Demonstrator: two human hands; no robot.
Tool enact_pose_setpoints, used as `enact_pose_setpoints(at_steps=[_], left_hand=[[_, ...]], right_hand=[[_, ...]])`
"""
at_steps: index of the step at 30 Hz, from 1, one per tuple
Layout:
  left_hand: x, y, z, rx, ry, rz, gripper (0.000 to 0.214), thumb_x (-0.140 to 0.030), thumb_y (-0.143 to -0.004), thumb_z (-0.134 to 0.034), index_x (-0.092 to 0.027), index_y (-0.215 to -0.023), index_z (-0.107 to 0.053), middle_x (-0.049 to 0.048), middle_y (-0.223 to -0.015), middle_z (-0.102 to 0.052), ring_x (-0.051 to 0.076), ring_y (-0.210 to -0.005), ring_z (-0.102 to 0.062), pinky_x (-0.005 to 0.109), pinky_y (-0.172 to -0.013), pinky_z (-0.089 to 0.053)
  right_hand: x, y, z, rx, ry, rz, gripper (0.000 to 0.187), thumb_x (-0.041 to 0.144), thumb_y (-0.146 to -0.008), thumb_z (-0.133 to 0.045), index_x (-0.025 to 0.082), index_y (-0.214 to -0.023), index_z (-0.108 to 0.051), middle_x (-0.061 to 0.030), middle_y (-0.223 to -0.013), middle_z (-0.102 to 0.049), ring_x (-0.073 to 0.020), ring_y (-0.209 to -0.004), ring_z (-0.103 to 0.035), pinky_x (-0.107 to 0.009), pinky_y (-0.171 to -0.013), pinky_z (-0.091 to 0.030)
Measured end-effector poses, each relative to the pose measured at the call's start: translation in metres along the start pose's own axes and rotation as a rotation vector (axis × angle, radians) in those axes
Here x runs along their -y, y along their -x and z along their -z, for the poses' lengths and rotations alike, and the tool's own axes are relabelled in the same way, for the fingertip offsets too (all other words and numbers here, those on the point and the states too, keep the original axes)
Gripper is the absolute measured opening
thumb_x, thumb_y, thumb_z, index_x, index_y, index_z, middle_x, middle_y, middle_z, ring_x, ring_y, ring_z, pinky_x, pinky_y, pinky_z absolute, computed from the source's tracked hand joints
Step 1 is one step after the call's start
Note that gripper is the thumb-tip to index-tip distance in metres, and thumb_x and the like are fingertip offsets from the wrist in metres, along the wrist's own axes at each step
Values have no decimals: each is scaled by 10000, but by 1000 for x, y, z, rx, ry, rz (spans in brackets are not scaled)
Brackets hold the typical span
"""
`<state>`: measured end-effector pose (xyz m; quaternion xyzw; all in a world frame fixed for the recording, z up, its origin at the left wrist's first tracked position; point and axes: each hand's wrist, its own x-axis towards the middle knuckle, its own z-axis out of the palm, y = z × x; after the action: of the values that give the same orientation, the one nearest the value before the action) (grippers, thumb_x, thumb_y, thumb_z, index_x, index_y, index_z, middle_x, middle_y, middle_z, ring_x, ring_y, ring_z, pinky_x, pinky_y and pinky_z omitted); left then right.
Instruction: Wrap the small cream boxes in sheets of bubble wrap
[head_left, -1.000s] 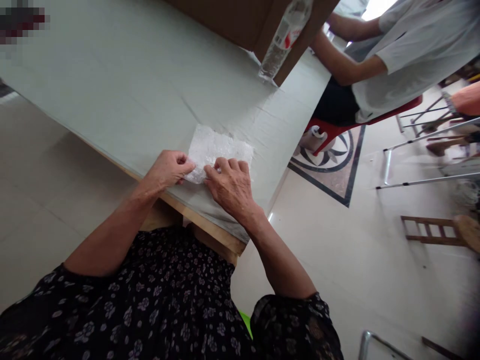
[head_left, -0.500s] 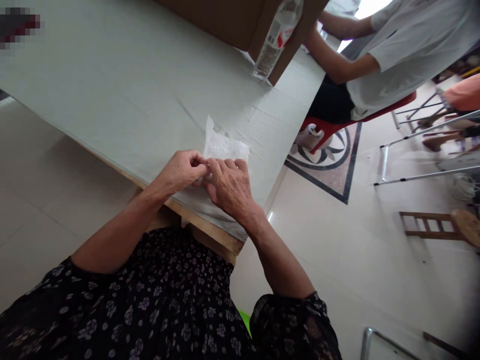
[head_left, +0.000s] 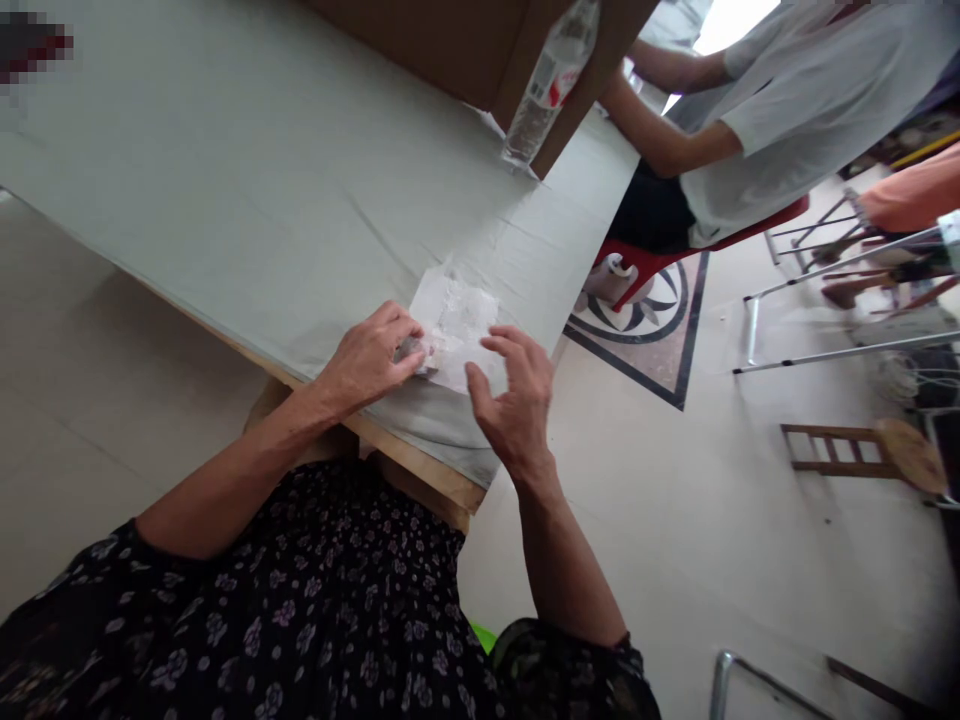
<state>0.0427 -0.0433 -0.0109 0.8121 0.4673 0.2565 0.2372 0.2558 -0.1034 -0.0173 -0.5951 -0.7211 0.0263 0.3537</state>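
Note:
A sheet of bubble wrap (head_left: 463, 310) lies spread near the table's front corner. Over its left edge, my left hand (head_left: 379, 350) curls its fingers and thumb around a small greyish item with a pinkish-white end (head_left: 426, 360); its kind is unclear and the fingers partly cover it. My right hand (head_left: 517, 390) is open at the wrap's right side, thumb and fingers apart with nothing between them. Whether its fingertips touch the sheet I cannot tell.
A large brown cardboard box (head_left: 435, 45) stands at the back of the pale-covered table (head_left: 225, 180). A clear plastic bottle (head_left: 547, 90) is beside it. At right a co-worker in a white shirt (head_left: 795, 120) sits on a red chair (head_left: 757, 225). A wooden stool (head_left: 911, 455) stands farther right.
My hands have moved apart; the right one lifted off the wrap to the right and opened. More of the wrap shows, lying flatter, and the small item in my left hand is now visible.

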Motion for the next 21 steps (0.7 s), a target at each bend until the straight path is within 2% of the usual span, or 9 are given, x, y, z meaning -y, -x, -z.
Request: enact_pose_setpoints(at_steps=[2,4,7,11,15,17,21], left_hand=[[2,1,-1,4,-5,-15,162,-256,-935,-635,-171,-1056,-704,83,-1101,-671,186,-880,-642,343,-882,-566],[4,1,-3,-1,-12,-14,178,-254,-947,-627,-174,-1090,-697,85,-1120,-663,185,-888,-641,336,-882,-568],[3,2,-5,-7,-38,-6,210,-256,-945,-625,-174,-1125,-695,86,-1123,-655,182,-878,-640,329,-867,-571],[-3,5,-6,23,-82,-13,229,-272,-946,-618,-157,-1126,-702,100,-1119,-652,190,-865,-642,336,-837,-574],[-7,5,-5,45,-143,-30,196,-270,-940,-629,-156,-1077,-709,116,-1114,-649,242,-979,-657,362,-869,-576],[-7,2,-4,49,-162,-51,161,-262,-936,-634,-161,-1035,-710,120,-1111,-644,257,-1018,-650,374,-896,-574],[-7,-3,-4,91,-169,-96,139,-235,-938,-623,-165,-1015,-716,117,-1120,-637,246,-1007,-645,367,-900,-574]], right_hand=[[-13,13,4,-17,-64,-214,333,433,-978,-603,212,-1226,-619,-143,-1261,-725,-271,-1035,-699,-462,-885,-542],[-23,23,5,69,-155,-405,510,563,-930,-654,212,-1296,-602,-118,-1155,-748,-227,-827,-686,-419,-763,-558],[-30,28,-3,172,-267,-541,763,703,-865,-686,197,-1422,-556,-86,-1014,-766,-199,-705,-654,-394,-722,-561],[-32,19,-22,136,-286,-545,887,740,-851,-692,178,-1510,-503,-104,-1011,-767,-236,-792,-686,-413,-770,-564],[-29,8,-37,84,-245,-452,876,663,-868,-707,156,-1537,-456,-183,-1243,-728,-280,-984,-690,-441,-842,-564],[-25,3,-41,105,-248,-426,832,572,-900,-683,148,-1562,-413,-153,-1180,-736,-254,-917,-682,-425,-822,-563],[-14,-4,-39,111,-258,-457,776,399,-893,-646,129,-1574,-390,-31,-899,-704,-199,-739,-622,-384,-768,-549]])
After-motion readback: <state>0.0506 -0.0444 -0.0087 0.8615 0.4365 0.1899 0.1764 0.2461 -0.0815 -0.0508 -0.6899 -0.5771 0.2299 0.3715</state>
